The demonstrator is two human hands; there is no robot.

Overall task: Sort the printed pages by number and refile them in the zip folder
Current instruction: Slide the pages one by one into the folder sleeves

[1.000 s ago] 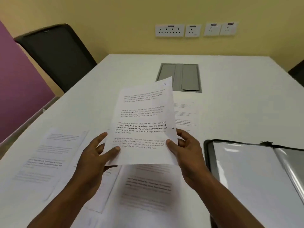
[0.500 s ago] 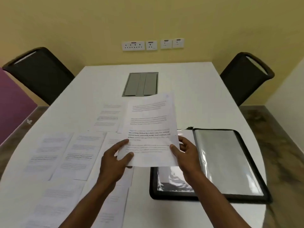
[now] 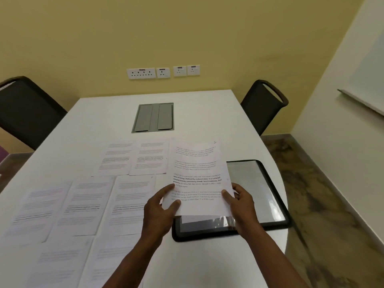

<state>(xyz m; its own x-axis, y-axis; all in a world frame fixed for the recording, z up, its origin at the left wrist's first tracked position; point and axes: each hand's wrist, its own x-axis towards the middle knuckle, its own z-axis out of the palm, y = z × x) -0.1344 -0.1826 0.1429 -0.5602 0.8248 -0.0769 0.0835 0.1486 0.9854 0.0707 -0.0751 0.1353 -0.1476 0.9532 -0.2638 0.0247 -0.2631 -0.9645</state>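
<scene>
A printed page (image 3: pixel 197 175) is held up over the left half of the open black zip folder (image 3: pixel 276 204). My left hand (image 3: pixel 160 208) pinches its lower left edge, thumb on the front. My right hand (image 3: pixel 241 202) pinches its lower right edge. The page's bottom edge sits at a clear plastic sleeve (image 3: pixel 209 222) of the folder. Several other printed pages (image 3: pixel 133 204) lie face up in rows on the white table (image 3: pixel 207 113) to the left.
A grey cable hatch (image 3: pixel 153 117) is set into the table's middle. Black chairs stand at the far left (image 3: pixel 27 113) and far right (image 3: pixel 264 102). Wall sockets (image 3: pixel 162 72) are on the yellow wall. The table's right edge curves just past the folder.
The held page has moved right and down, from above the table pages to over the folder's left side. The view has pulled back and shifted, showing more of the room.
</scene>
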